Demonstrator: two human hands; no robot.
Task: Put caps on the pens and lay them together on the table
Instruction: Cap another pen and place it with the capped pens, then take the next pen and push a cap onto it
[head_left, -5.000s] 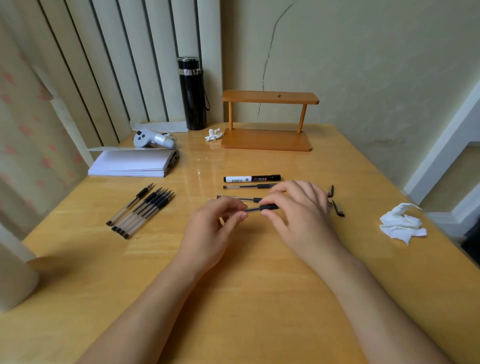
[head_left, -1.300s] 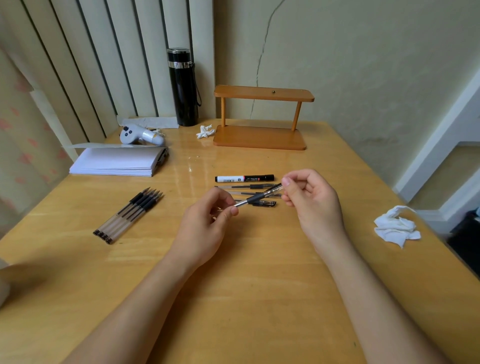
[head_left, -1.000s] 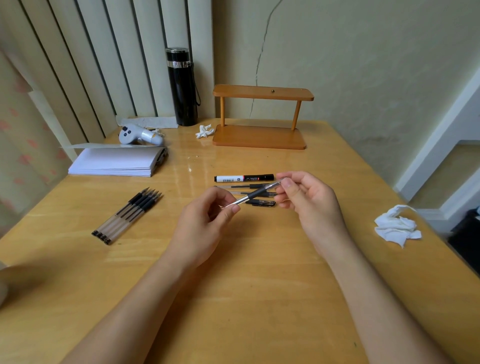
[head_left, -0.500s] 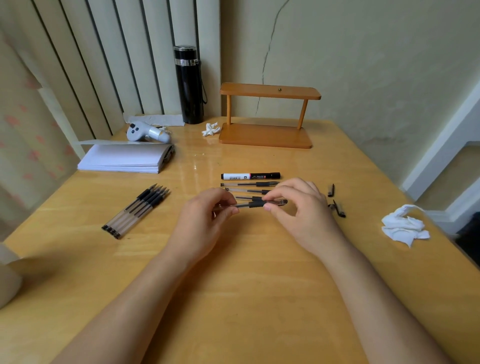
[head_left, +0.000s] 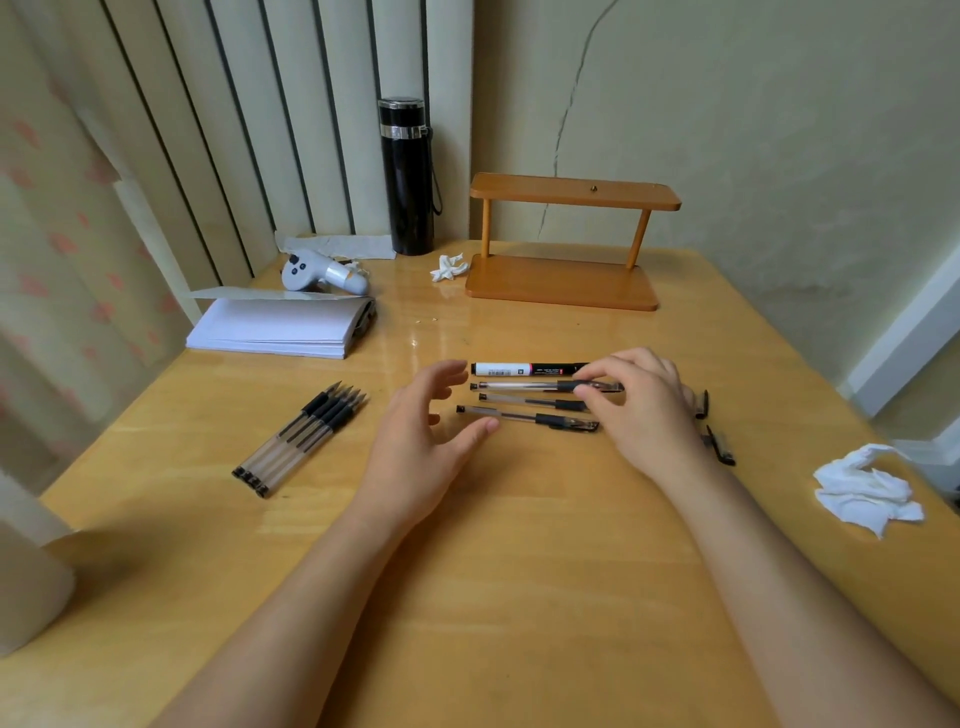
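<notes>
The left hand (head_left: 421, 431) is by the left ends of the pens, fingers spread wide, holding nothing. The right hand (head_left: 647, 415) pinches the top capped pen (head_left: 519, 386) near its cap with a finger and thumb. That pen lies on the surface (head_left: 519, 571), just below a black and white marker (head_left: 524, 369). Two more capped pens (head_left: 519, 417) lie side by side right under it. A bunch of pens with no caps (head_left: 306, 436) lies well off to the left. Two loose caps (head_left: 719, 446) sit near the right wrist
</notes>
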